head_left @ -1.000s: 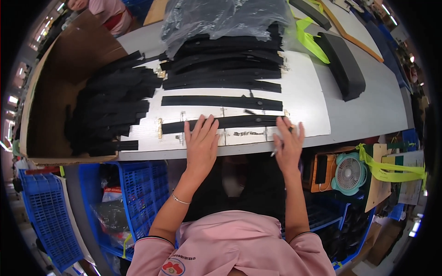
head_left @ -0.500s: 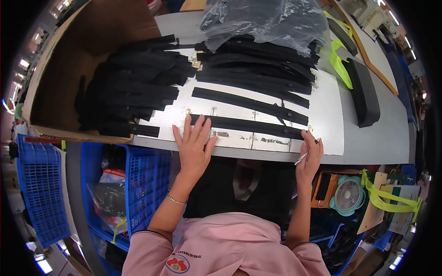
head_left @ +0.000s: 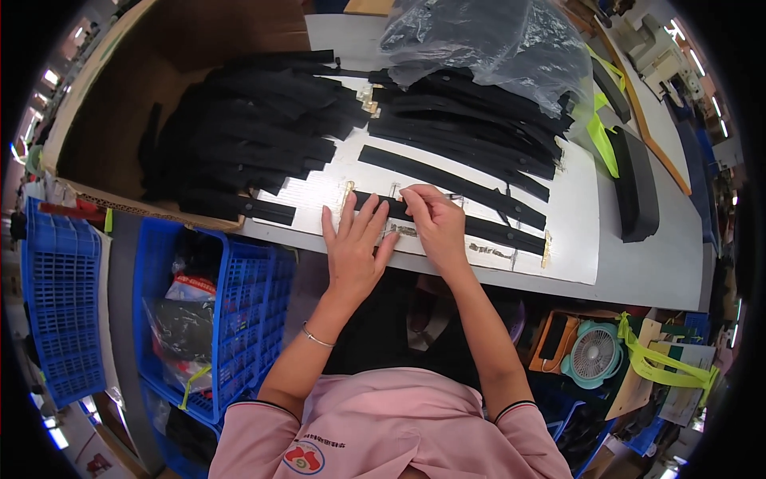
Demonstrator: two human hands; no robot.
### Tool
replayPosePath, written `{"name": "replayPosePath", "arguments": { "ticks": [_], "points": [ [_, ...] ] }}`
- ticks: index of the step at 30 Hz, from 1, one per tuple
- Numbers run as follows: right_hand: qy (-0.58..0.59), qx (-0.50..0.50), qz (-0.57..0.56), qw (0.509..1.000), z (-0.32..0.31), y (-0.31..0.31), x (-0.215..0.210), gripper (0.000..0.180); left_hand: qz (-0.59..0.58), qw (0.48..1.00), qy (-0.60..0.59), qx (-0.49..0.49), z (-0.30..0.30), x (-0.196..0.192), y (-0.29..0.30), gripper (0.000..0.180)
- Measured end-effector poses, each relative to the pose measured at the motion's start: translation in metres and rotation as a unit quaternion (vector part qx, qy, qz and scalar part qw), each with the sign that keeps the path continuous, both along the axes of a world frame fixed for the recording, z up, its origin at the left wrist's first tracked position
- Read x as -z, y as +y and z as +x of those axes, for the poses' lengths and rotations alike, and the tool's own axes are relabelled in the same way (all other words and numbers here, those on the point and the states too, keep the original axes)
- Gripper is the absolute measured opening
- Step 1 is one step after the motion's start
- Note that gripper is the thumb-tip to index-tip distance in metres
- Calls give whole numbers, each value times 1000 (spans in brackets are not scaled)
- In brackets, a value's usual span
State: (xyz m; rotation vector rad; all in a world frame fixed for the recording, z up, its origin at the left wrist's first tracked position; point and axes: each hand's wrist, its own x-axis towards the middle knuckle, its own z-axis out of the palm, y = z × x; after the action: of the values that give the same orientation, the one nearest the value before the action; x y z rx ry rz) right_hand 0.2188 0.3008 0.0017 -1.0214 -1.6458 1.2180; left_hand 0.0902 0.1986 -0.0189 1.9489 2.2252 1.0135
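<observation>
Black strap [head_left: 479,227] nearest the table [head_left: 638,275] edge, lying on a white sheet [head_left: 574,215], its long axis running from the person's left, down toward the right. Left hand [head_left: 355,247], fingers spread, presses flat on its left part. Right hand [head_left: 435,219], just beside, pinches the strap's upper edge; the longer free length extends rightward.

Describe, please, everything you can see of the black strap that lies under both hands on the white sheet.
The black strap is a long, flat, narrow band, matte, probably woven fabric or rubbery material. It lies stretched on the white sheet near the table's front edge, slanting down toward the right. Small metal-looking fittings sit at both ends. The left hand presses flat on its left part; the right hand pinches it beside that. Similar straps lie just beyond it.
</observation>
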Motion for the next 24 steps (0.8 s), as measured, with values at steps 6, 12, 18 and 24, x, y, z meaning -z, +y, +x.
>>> {"name": "replayPosePath", "arguments": {
  "ticks": [6,12,18,24],
  "points": [
    [-75,-6,96,993,-10,-1,11,18,20,1000,-3,-5,-2,2,-1,52],
    [-98,-8,88,991,-11,-2,12,18,29,1000,0,-4,-2,3,-1,52],
    [-109,27,145,983,-12,-2,8,19,28,1000,8,-3,-1,3,0,52],
    [-87,-67,76,991,-2,0,8,22,33,999,17,-4,-2,2,1,50]
  ]
}}
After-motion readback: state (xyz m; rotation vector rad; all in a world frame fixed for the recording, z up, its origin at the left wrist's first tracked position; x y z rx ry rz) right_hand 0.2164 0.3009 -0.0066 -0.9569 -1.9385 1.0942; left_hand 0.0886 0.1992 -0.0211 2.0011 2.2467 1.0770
